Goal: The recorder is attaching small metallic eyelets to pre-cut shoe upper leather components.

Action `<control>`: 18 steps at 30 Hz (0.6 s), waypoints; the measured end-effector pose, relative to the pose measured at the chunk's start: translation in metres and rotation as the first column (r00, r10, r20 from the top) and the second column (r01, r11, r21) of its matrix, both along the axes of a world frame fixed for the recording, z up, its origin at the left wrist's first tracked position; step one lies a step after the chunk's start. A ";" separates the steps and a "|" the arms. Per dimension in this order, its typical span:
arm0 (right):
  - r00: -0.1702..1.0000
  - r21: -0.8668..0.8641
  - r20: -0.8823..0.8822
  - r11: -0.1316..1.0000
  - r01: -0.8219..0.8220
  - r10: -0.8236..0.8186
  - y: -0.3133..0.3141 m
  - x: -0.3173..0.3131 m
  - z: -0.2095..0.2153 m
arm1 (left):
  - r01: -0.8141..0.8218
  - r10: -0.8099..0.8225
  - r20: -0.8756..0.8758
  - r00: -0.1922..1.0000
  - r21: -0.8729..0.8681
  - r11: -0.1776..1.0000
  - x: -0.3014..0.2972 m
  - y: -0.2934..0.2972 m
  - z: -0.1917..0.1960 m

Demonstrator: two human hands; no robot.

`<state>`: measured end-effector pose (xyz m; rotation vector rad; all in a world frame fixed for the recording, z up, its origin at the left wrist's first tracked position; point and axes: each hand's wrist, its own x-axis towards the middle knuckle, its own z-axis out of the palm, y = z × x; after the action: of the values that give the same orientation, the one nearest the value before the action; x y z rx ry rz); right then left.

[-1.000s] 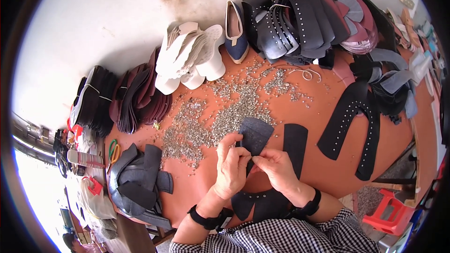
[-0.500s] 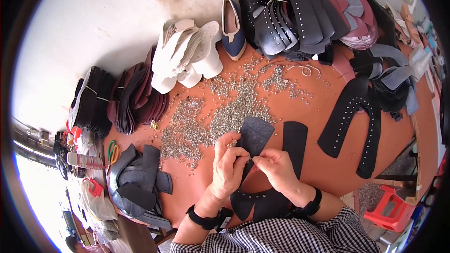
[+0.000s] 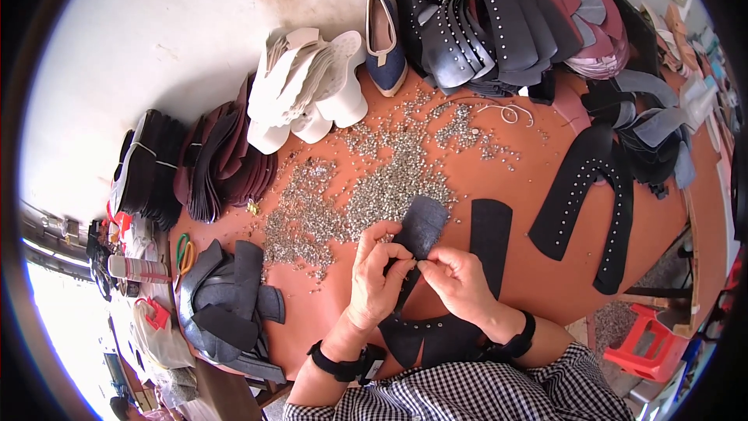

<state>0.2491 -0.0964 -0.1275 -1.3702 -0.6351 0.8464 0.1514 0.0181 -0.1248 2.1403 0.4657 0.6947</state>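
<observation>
Dark curved leather shoe-upper piece (image 3: 421,228), matte and grainy, pinched between two hands above an orange-brown tabletop (image 3: 545,281).

Held at its lower edge, rounded end pointing up and away, over a second black leather piece with a row of small metal studs (image 3: 436,335) lying at the table's near edge. Left hand (image 3: 375,274) curled around the piece's left side, fingers closed on it, thumb on top. Right hand (image 3: 460,282) just beside it, thumb and forefinger pressed narrowly together at the same edge; whether a stud sits between them, impossible to tell. Both wrists wearing black bands, forearms entering from below. Beyond the fingertips, a loose glittering heap of small silver studs (image 3: 374,187); just right, a flat black leather strip (image 3: 491,242); farther right, long studded black straps (image 3: 592,195). At the far edge, white moulded heel blocks (image 3: 312,90) and a navy pointed flat shoe (image 3: 384,43).
</observation>
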 end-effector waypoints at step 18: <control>0.992 0.050 -0.086 0.994 0.098 -0.093 0.003 -0.003 -0.003 | -0.046 0.147 0.068 0.987 -0.755 0.655 0.012 -0.010 0.015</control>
<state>0.2462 -0.0937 -0.1308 -1.2994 -0.5203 0.7999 0.1637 0.0078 -0.1102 1.2729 0.6666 0.5487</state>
